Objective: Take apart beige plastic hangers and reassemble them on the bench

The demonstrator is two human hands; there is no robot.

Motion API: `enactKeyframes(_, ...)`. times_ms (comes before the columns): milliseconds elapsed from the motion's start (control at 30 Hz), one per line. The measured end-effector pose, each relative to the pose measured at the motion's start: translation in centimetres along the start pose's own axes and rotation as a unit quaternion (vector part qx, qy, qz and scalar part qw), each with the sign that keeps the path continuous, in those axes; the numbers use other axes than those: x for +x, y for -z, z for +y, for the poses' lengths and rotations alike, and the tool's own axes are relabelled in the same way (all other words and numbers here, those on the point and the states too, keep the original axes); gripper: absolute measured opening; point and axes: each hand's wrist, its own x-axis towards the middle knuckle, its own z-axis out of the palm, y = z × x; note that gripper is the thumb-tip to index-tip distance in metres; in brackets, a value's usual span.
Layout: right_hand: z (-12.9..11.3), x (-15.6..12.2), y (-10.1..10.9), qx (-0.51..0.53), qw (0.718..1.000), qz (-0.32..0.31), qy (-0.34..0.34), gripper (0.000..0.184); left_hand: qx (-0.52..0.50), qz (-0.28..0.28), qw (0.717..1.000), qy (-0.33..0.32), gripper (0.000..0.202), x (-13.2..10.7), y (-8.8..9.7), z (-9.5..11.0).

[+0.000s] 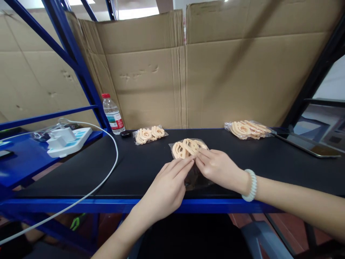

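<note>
A clear plastic bag (188, 148) filled with several peach-coloured curved pieces lies on the black table (134, 169) in front of me. My left hand (168, 187) and my right hand (218, 169) meet at the bag's near end, with the fingertips of both pinching the clear plastic there. A white bead bracelet (250, 185) circles my right wrist. Two more filled bags rest farther back: one at centre left (149, 134) and one at the right (248, 129).
A water bottle (113, 114) with a red cap stands at the back left beside a blue rack post. A white power strip (67, 141) and its cable (107, 172) lie at the left. A tablet (309, 145) sits at the right. Cardboard sheets (205, 72) wall off the back.
</note>
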Motion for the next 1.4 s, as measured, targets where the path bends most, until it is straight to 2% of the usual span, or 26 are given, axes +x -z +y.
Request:
enactKeyframes(100,2.3,-2.3,2.2,0.061,0.990,0.119,0.045,0.017,-0.013,-0.024,1.000,0.002,0.059,-0.1,1.1,0.1)
enactKeyframes(167,4.2,-4.4,3.1,0.097,0.983,0.154,-0.024,0.025,-0.036,-0.025,0.999,0.004,0.057,-0.4,2.2,-0.1)
enactKeyframes(200,5.0,-5.4,3.1,0.113,0.980,0.141,-0.083,0.028,-0.045,-0.018,0.999,0.005,0.057,-0.5,2.8,-0.2)
enactKeyframes(267,6.3,-7.1,2.5,0.163,0.976,0.053,-0.138,0.032,-0.056,-0.012,0.998,0.006,0.059,-0.9,3.6,-0.6)
enactKeyframes(367,7.0,-8.2,0.6,0.262,0.952,-0.087,-0.131,0.043,-0.047,-0.020,0.999,0.016,0.061,-1.2,3.7,-1.3)
enactKeyframes(433,6.7,-8.0,-0.5,0.321,0.931,-0.120,-0.125,0.049,-0.038,-0.016,0.999,0.021,0.056,-1.2,3.1,-1.6)
enactKeyframes(567,6.0,-6.9,-1.7,0.383,0.911,-0.098,-0.116,0.043,-0.027,0.021,0.999,0.019,0.043,-0.6,1.6,-1.7)
enactKeyframes(800,5.9,-7.0,-2.5,0.385,0.919,0.000,-0.084,0.014,-0.023,0.076,0.997,0.003,0.007,-0.1,0.5,-1.8)
enactKeyframes(900,5.7,-7.2,-2.2,0.398,0.911,0.032,-0.101,0.011,-0.054,0.095,0.993,0.033,0.011,-0.3,0.6,-1.9)
enactKeyframes(967,5.3,-7.1,-1.8,0.424,0.896,0.034,-0.128,0.009,-0.087,0.093,0.990,0.065,0.012,-0.4,0.8,-1.8)
enactKeyframes(1067,4.8,-6.9,-1.0,0.475,0.859,0.016,-0.192,0.009,-0.146,0.075,0.979,0.123,0.013,-0.5,1.4,-1.6)
enactKeyframes(1167,4.3,-6.7,-0.2,0.517,0.807,-0.012,-0.286,0.018,-0.221,0.072,0.955,0.186,0.016,-0.4,1.8,-1.3)
enactKeyframes(1233,3.8,-6.4,-0.1,0.552,0.757,-0.017,-0.350,0.026,-0.287,0.082,0.929,0.220,0.019,-0.2,1.8,-1.3)
enactKeyframes(1300,3.3,-6.1,-0.1,0.596,0.694,-0.009,-0.405,0.030,-0.331,0.100,0.906,0.245,0.020,0.0,1.6,-1.4)
enactKeyframes(1400,2.6,-5.7,-0.3,0.651,0.605,0.017,-0.459,0.020,-0.338,0.146,0.891,0.267,0.011,0.1,1.0,-1.6)
